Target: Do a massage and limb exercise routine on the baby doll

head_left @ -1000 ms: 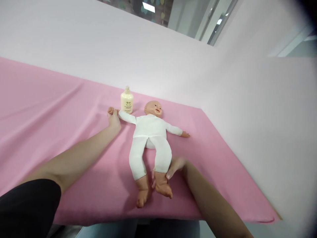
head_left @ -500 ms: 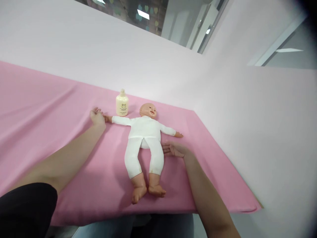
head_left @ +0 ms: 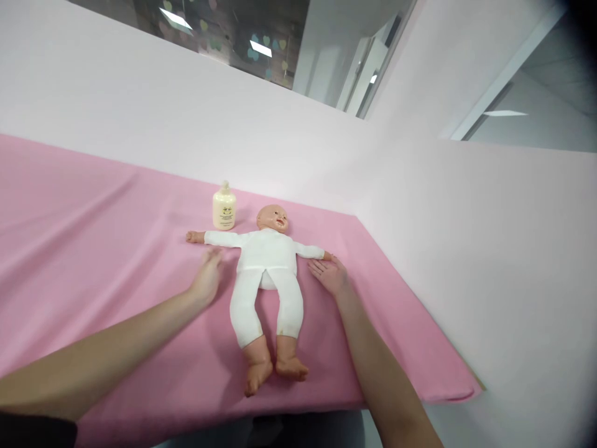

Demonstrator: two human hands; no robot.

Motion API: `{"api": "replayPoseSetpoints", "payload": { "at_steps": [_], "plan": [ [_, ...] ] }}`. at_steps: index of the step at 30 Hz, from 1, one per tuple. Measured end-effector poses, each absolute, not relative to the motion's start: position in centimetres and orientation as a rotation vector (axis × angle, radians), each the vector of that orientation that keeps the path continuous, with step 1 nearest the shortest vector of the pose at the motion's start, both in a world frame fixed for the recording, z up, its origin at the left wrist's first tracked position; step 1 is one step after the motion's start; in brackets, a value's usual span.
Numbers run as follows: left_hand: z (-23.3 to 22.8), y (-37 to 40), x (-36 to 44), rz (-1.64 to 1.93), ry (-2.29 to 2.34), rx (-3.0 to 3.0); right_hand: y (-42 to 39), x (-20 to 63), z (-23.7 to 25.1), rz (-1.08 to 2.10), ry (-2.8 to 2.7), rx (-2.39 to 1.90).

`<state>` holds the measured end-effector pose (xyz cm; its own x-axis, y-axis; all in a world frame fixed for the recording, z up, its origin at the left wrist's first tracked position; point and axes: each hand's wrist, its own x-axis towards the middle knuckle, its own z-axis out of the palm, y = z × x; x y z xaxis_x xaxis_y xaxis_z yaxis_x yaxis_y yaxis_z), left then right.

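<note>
A baby doll point(head_left: 267, 255) in a white cloth suit lies on its back, arms spread wide and bare feet toward me. My left hand point(head_left: 209, 275) hovers beside its torso, just below the outstretched sleeve, holding nothing; its fingers are apart and a little blurred. On the other side my right hand point(head_left: 329, 275) lies palm up, fingers stretched out, close under the doll's arm and near its small hand. Whether it touches the doll's hand, I cannot tell. A cream pump bottle point(head_left: 224, 210) with a printed label stands upright beside the doll's head.
Pink cloth point(head_left: 116, 249) with a few creases covers the table under the doll. A white wall point(head_left: 186, 137) rises behind the table and another along its right side. Windows are set in both walls. The table's front edge runs close to my lap.
My left hand has come away from the doll's hand, moving right and toward me, beside the torso. My right hand has moved up nearer the doll's other hand. The camera view has shifted slightly.
</note>
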<state>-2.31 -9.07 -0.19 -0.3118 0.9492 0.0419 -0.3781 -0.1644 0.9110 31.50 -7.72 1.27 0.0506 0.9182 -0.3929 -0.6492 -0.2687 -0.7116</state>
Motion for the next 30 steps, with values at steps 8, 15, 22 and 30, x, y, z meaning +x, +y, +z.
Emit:
{"api": "replayPoseSetpoints", "payload": {
  "at_steps": [8,15,22,30],
  "plan": [
    [4.4,-15.6,-1.3,1.094,0.937,0.347,-6.6,30.9,1.1,1.49,-0.361,-0.997],
    [4.7,-16.8,-0.8,0.858,0.85,0.398,-4.4,30.4,0.4,1.421,-0.373,-1.018],
    [2.1,-19.3,-0.8,0.536,0.63,0.41,-3.9,30.5,-0.3,1.358,-0.418,-1.011],
    [2.4,-20.9,-1.3,0.172,0.198,0.73,-3.5,30.0,-0.5,1.18,-0.433,-1.0]
  ]
}}
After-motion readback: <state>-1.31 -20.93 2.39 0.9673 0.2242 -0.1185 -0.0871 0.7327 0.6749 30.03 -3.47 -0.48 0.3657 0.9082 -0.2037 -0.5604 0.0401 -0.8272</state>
